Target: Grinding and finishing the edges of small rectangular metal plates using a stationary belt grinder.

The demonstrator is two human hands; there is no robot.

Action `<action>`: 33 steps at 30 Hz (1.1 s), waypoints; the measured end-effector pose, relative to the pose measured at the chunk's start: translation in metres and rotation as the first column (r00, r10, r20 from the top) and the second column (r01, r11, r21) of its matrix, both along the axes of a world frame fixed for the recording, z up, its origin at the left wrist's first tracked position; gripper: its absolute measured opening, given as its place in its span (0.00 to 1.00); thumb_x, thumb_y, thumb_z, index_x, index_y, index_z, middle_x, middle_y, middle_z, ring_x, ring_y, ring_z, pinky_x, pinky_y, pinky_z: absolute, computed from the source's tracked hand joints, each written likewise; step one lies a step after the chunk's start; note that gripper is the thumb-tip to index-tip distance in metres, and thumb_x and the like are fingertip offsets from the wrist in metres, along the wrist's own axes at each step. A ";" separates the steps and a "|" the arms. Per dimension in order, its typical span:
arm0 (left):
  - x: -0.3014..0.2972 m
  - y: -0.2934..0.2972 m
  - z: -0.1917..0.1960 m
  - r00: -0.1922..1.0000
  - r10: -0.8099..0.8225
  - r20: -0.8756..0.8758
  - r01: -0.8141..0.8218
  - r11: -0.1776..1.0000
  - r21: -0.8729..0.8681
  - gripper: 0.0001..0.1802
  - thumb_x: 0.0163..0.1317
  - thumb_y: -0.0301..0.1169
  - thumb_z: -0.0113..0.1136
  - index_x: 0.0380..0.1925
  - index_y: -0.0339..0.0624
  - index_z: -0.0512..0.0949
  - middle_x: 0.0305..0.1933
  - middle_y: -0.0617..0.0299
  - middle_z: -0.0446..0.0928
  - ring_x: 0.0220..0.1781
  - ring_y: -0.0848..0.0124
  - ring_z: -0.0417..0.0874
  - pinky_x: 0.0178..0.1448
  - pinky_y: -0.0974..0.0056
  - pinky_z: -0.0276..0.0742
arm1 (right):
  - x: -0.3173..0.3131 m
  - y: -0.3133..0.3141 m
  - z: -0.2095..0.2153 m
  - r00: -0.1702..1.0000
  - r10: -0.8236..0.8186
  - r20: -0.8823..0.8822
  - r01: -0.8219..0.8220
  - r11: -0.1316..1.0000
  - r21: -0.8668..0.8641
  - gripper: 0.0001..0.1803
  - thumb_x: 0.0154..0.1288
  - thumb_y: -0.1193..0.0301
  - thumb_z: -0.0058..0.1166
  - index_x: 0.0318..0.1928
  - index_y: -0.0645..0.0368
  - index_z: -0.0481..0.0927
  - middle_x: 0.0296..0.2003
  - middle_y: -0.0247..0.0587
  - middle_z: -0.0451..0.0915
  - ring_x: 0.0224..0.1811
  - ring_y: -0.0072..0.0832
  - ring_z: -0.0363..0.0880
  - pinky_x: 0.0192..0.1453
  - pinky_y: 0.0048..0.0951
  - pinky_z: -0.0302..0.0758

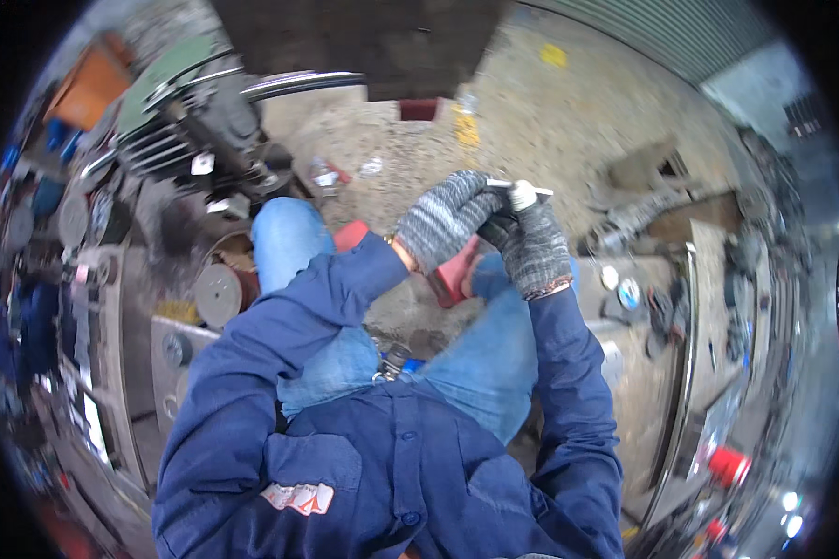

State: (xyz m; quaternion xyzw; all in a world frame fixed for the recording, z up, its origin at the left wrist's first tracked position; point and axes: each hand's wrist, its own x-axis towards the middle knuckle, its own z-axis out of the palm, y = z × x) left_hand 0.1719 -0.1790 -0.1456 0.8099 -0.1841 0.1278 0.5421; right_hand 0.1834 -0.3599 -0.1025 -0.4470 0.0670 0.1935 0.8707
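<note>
white-orange chest patch [298,498], yellow floor label [553,56]

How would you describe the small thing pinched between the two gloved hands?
Follow the blue sleeves up to the grey knitted gloves, left hand and right hand. Between their fingertips sits a small white cylinder on a thin metal rod, the only pale thing there.

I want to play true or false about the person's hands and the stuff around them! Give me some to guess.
1. Both hands wear grey knitted gloves. True: left hand, right hand.
2. The right hand holds a banana. False: it grips a small white-tipped cylindrical part.
3. The sleeves are blue. True.
4. The hands are far apart. False: they meet close together.
5. A dark finned motorcycle engine sits to the person's left. True.
</note>
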 end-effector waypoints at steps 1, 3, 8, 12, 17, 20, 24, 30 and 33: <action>0.013 0.029 -0.017 0.983 -0.015 0.183 -0.030 0.970 0.243 0.20 0.72 0.33 0.58 0.62 0.41 0.77 0.67 0.48 0.75 0.69 0.51 0.76 0.72 0.56 0.72 | 0.007 0.020 -0.001 0.999 0.034 -0.004 -0.035 0.986 -0.162 0.15 0.72 0.61 0.61 0.50 0.58 0.80 0.39 0.37 0.83 0.36 0.29 0.83 0.41 0.39 0.87; 0.024 0.058 -0.004 0.982 -0.114 -0.151 0.135 0.982 0.134 0.18 0.77 0.32 0.51 0.61 0.41 0.78 0.62 0.47 0.79 0.64 0.51 0.80 0.69 0.57 0.76 | 0.027 0.036 -0.008 0.977 0.206 -0.056 -0.212 0.911 -0.353 0.15 0.73 0.60 0.61 0.50 0.58 0.81 0.38 0.37 0.83 0.33 0.28 0.83 0.37 0.38 0.86; 0.062 0.100 -0.029 0.580 -0.189 -0.793 -0.115 0.944 -0.309 0.18 0.79 0.39 0.47 0.56 0.43 0.80 0.46 0.56 0.85 0.45 0.66 0.87 0.39 0.58 0.90 | 0.060 0.101 -0.019 0.895 0.436 -0.088 -0.299 0.442 -0.846 0.24 0.73 0.52 0.55 0.58 0.56 0.83 0.36 0.47 0.85 0.30 0.33 0.85 0.34 0.39 0.83; 0.075 0.103 -0.055 0.684 -0.291 -0.669 -0.166 0.831 -0.531 0.17 0.79 0.41 0.46 0.52 0.45 0.81 0.45 0.56 0.85 0.44 0.66 0.86 0.45 0.59 0.87 | 0.066 0.128 -0.072 0.708 0.585 0.396 0.358 0.187 -0.915 0.26 0.76 0.54 0.50 0.67 0.52 0.77 0.43 0.55 0.87 0.41 0.49 0.88 0.48 0.47 0.83; 0.076 0.099 -0.060 0.700 -0.325 -0.637 -0.195 0.770 -0.607 0.16 0.78 0.37 0.44 0.54 0.45 0.79 0.47 0.60 0.82 0.47 0.68 0.84 0.52 0.61 0.84 | 0.055 0.135 -0.033 0.796 0.606 0.014 0.118 -0.132 -0.984 0.32 0.77 0.48 0.39 0.69 0.55 0.72 0.49 0.61 0.84 0.51 0.55 0.84 0.57 0.52 0.79; 0.076 0.100 -0.061 0.860 -0.157 -0.485 -0.017 0.942 -0.335 0.16 0.75 0.30 0.47 0.58 0.44 0.78 0.53 0.59 0.82 0.54 0.68 0.83 0.58 0.62 0.82 | 0.055 0.136 -0.029 0.811 0.584 0.028 0.110 -0.106 -0.988 0.31 0.77 0.49 0.40 0.69 0.56 0.73 0.46 0.61 0.85 0.47 0.55 0.86 0.54 0.53 0.80; 0.077 0.096 -0.051 0.921 -0.067 -0.384 0.001 0.985 -0.171 0.18 0.71 0.28 0.50 0.60 0.43 0.77 0.59 0.52 0.81 0.58 0.63 0.83 0.65 0.62 0.77 | 0.057 0.137 -0.028 0.807 0.570 0.154 0.229 -0.062 -0.971 0.30 0.77 0.50 0.42 0.69 0.55 0.73 0.39 0.59 0.86 0.41 0.54 0.87 0.48 0.53 0.81; 0.087 0.097 -0.058 0.981 0.148 -0.123 -0.108 0.953 0.283 0.19 0.68 0.29 0.51 0.58 0.40 0.76 0.58 0.43 0.79 0.59 0.47 0.81 0.63 0.53 0.77 | 0.074 0.146 -0.024 0.824 0.560 0.084 0.180 -0.119 -0.977 0.29 0.77 0.51 0.40 0.69 0.53 0.72 0.38 0.58 0.86 0.40 0.53 0.87 0.47 0.51 0.82; 0.098 0.099 -0.066 0.980 0.183 -0.080 -0.135 0.903 0.409 0.19 0.66 0.29 0.52 0.57 0.40 0.76 0.55 0.41 0.79 0.57 0.44 0.80 0.60 0.49 0.77 | 0.089 0.147 -0.033 0.818 0.574 0.041 0.131 -0.116 -0.985 0.30 0.78 0.50 0.38 0.70 0.53 0.71 0.40 0.58 0.86 0.43 0.53 0.86 0.50 0.52 0.81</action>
